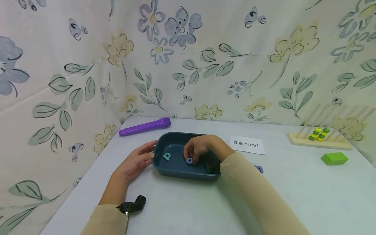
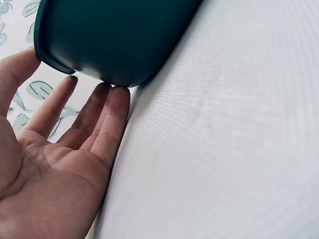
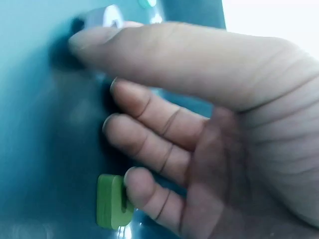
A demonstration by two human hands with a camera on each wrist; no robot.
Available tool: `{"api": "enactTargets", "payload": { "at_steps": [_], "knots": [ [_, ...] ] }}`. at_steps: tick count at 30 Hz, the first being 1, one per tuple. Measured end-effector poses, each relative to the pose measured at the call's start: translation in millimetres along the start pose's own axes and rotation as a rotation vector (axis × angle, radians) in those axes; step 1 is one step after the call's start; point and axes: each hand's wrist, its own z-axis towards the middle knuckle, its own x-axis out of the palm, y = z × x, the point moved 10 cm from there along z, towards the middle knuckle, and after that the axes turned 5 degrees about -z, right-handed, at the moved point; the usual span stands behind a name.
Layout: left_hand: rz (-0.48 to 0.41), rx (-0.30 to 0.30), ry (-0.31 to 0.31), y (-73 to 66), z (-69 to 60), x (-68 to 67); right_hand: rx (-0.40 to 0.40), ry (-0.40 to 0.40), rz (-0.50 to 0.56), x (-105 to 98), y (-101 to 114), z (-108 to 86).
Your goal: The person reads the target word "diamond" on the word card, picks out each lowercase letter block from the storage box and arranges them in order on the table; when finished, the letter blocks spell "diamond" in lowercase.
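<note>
A dark teal tray stands on the table. My left hand touches its left end; in the left wrist view the fingertips rest against the outer wall and the thumb is at the rim. Inside the tray, my right hand pinches a purple letter piece with a round hole, between thumb and index finger. A mint-green letter piece lies at the tray's left. Under the right hand's little finger is a curved green letter piece, and a sliver of another mint piece shows at the top.
A card reading "diamond" lies behind the right forearm, with a purple letter piece partly hidden by the sleeve. A purple toy microphone is at back left. Far right are a pegged wooden rack with beads and a green block.
</note>
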Motion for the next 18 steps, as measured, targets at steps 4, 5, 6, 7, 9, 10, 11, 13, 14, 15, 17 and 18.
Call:
{"api": "enactTargets", "payload": {
  "at_steps": [4,5,6,7,9,10,11,13,14,15,17,18],
  "knots": [
    [0.006,-0.001,-0.002,0.4,0.3,0.8,0.019,-0.019,0.029,-5,-1,-3.8],
    [0.006,-0.003,-0.001,0.6,0.5,1.5,0.025,-0.032,0.038,-7,-2,-5.6],
    [0.007,-0.006,-0.003,0.9,0.6,1.7,0.026,-0.048,0.049,-9,-2,-7.1],
    [0.007,-0.009,-0.004,1.0,0.6,1.9,0.025,-0.068,0.06,-12,-2,-9.0],
    [0.009,-0.01,-0.005,1.0,0.3,2.1,0.014,-0.109,0.083,-16,0,-13.4],
    [0.009,-0.011,-0.006,1.0,0.1,2.0,0.003,-0.128,0.096,-19,2,-15.5],
    [0.007,-0.01,-0.006,0.7,-0.1,2.0,-0.008,-0.143,0.107,-21,4,-17.7],
    [0.007,-0.007,-0.001,0.1,-0.4,2.4,-0.024,-0.162,0.119,-24,7,-22.1],
    [0.008,-0.004,0.003,-0.3,-0.5,2.7,-0.032,-0.167,0.122,-25,8,-24.0],
    [0.01,-0.001,0.006,-0.5,-0.5,2.8,-0.039,-0.17,0.124,-26,10,-25.8],
    [0.011,0.003,0.006,-0.5,-0.3,2.0,-0.049,-0.177,0.116,-29,13,-29.6],
    [0.012,0.005,0.006,-0.2,-0.2,1.5,-0.053,-0.183,0.111,-30,14,-31.5]
  ]
}}
